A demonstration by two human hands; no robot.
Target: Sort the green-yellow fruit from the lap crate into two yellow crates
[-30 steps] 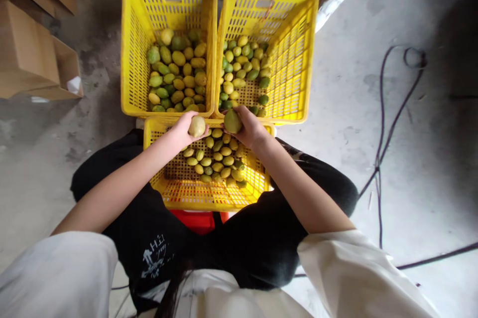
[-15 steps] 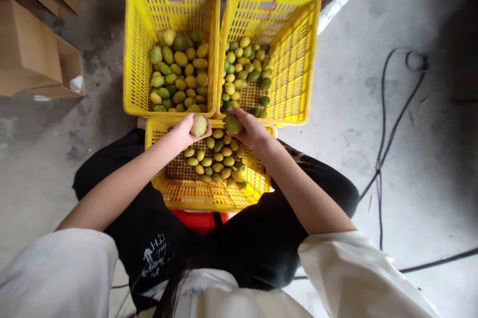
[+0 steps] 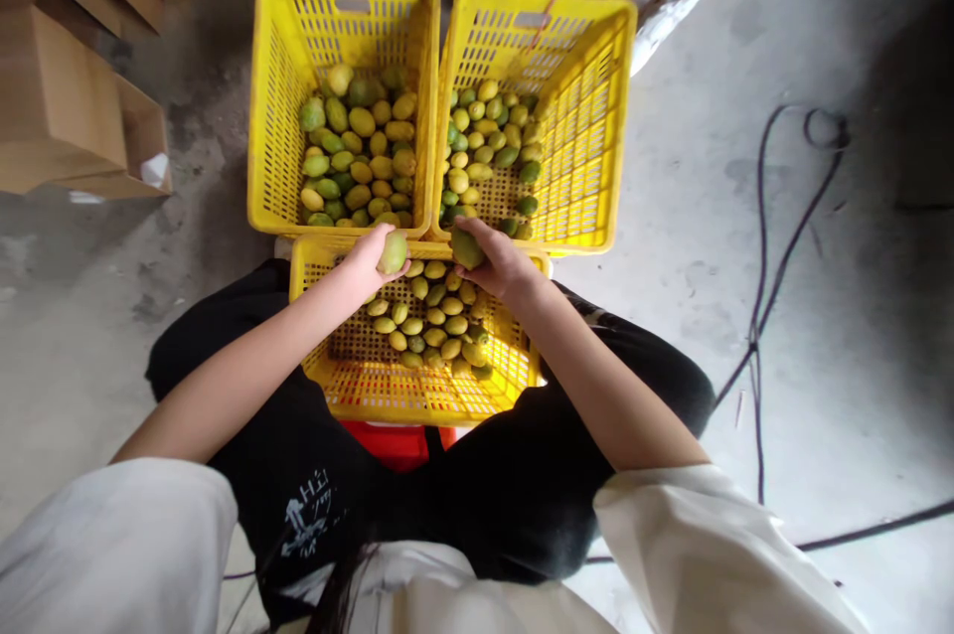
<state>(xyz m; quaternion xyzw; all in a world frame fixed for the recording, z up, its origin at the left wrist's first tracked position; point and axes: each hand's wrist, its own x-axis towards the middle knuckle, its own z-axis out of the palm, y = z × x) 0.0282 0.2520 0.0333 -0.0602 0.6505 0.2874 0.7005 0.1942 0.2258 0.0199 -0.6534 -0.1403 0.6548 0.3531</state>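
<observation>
My left hand (image 3: 367, 259) is closed around a pale yellow-green lemon (image 3: 392, 253), above the far edge of the near yellow crate (image 3: 417, 409). Beside it, my right hand (image 3: 498, 261) grips a darker green lemon (image 3: 467, 247). Below both hands, several yellow and greenish lemons (image 3: 434, 316) lie in the near crate. The far left crate (image 3: 260, 107) holds a deeper heap of green and yellow lemons (image 3: 362, 122). In the far right crate (image 3: 588, 117), lemons (image 3: 488, 122) lie mostly toward its left side.
Cardboard boxes (image 3: 67, 97) stand on the floor at the upper left. A black cable (image 3: 761, 291) runs over the concrete on the right. Another person's arm with a white glove (image 3: 663, 23) is beyond the far right crate. Something red (image 3: 398, 445) sits under the near crate.
The lemon in my left hand has turned, showing a greener side, and that hand has shifted slightly. My right hand keeps its lemon in nearly the same place.
</observation>
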